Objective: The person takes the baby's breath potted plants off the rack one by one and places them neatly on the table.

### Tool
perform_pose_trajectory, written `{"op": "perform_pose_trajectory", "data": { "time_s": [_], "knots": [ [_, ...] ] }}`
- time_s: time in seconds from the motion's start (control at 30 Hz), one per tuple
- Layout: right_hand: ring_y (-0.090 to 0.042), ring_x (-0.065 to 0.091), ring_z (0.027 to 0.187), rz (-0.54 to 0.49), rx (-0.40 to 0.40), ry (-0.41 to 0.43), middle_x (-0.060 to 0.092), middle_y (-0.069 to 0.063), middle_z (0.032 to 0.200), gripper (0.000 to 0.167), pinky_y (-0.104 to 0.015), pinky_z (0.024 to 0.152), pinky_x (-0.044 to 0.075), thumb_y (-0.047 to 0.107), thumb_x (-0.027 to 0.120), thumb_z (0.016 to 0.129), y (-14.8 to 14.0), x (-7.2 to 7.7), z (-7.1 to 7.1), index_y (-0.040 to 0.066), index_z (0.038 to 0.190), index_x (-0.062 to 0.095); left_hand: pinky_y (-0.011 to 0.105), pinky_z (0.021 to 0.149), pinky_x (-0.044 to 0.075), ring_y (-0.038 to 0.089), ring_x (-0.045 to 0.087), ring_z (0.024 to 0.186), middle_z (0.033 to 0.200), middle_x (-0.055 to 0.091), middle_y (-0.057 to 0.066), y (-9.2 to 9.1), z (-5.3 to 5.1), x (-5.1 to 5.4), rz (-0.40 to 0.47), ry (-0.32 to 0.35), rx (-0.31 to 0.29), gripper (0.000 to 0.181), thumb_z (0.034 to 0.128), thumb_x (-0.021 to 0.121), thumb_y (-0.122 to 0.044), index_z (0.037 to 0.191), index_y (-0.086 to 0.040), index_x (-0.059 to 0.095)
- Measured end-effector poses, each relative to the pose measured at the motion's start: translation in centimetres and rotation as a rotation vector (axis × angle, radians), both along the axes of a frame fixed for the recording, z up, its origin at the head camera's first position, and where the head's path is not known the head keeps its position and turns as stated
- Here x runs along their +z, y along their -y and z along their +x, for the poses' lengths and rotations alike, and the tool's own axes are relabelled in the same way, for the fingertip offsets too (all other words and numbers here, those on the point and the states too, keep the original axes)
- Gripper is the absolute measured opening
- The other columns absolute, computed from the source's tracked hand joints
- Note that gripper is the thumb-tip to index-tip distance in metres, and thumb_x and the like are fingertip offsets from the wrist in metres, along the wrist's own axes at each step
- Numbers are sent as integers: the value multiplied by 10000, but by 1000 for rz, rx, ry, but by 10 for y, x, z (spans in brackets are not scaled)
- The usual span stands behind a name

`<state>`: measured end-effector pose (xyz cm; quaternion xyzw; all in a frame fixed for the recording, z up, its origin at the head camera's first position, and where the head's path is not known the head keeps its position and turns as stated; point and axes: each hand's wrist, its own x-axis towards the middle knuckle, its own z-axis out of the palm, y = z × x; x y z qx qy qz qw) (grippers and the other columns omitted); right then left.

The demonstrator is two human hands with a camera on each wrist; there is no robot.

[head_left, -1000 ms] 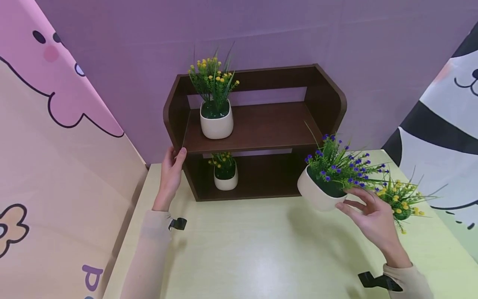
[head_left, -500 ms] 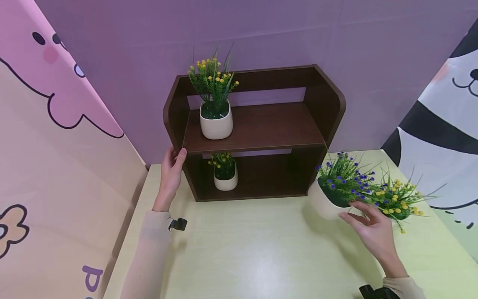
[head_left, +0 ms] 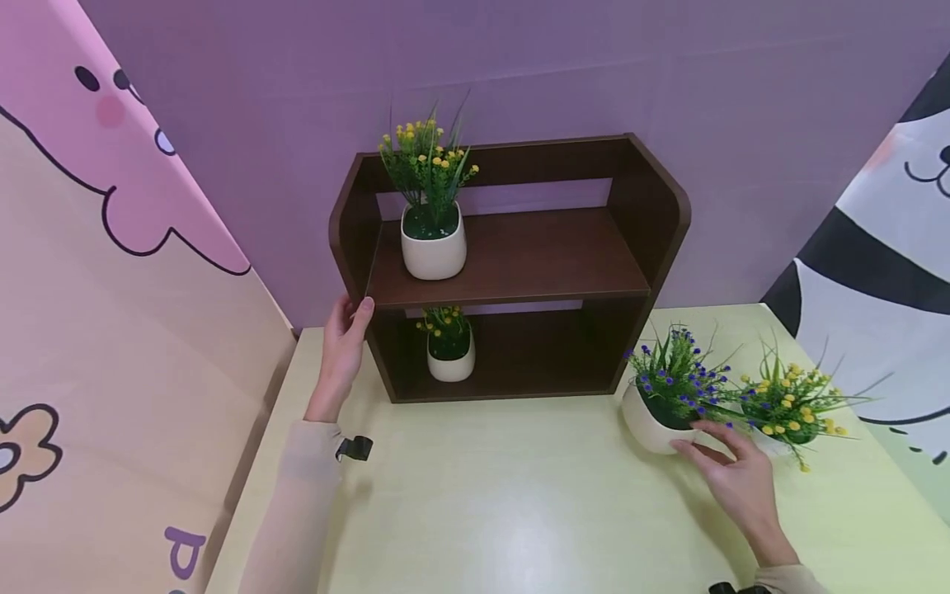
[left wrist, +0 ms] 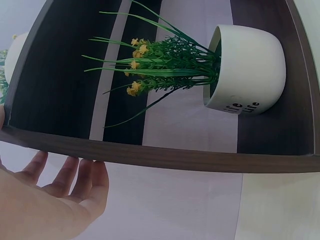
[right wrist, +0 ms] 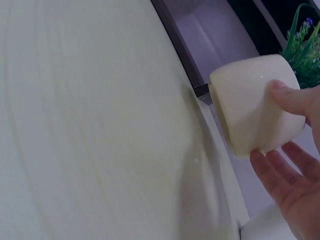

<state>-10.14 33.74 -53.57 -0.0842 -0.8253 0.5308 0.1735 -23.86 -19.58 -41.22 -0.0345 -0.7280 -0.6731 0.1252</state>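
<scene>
The right hand [head_left: 735, 474] pinches the rim side of the white pot with blue flowers [head_left: 649, 421] between thumb and fingers. This pot is tilted a little, just beside the front right corner of the brown shelf [head_left: 549, 247]; whether its bottom touches the tabletop [head_left: 490, 495], I cannot tell. To its right, near the right edge of the tabletop, there is a pot with yellow flowers [head_left: 790, 408], partly hidden behind the blue flowers. The left hand [head_left: 341, 355] holds the left side of the shelf, with the thumb at the front edge and the fingertips on the outer face. Near the left end of the upper board stands the upper pot [head_left: 434, 252], upright; below it stands the lower pot [head_left: 450, 367] (its wall carries black letters), also near the left end.
</scene>
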Motion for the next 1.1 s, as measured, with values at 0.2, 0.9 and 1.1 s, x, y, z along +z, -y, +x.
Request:
{"op": "perform_pose_trajectory", "data": {
  "time_s": [0.2, 0.9, 1.1],
  "knots": [
    [169, 696, 830, -19, -21, -8, 602, 350, 1143, 370, -102, 738, 583, 10, 863, 870, 3, -5, -1, -82, 1189, 700, 498, 1276, 360, 305, 486, 1442, 1518, 518, 197, 1, 1, -1, -4, 8, -2, 478, 1136, 510, -284, 1527, -25, 420],
    [257, 570, 796, 158, -12, 120, 707, 33, 1321, 496, -99, 678, 561, 262, 888, 894, 7, -9, 0, -28, 1252, 704, 482, 1272, 367, 264, 493, 1396, 1473, 526, 182, 1, 1, -1, -14, 14, 7, 456, 1135, 509, -303, 1500, -38, 438],
    [279, 492, 901, 206, -19, 49, 556, -238, 1491, 521, -43, 721, 529, 211, 886, 888, 5, 2, 2, -52, 1289, 683, 475, 1279, 363, 268, 495, 1414, 1485, 526, 182, 1, 0, -1, -8, 18, 8, 469, 1131, 516, -308, 1510, -41, 439]
  ]
}}
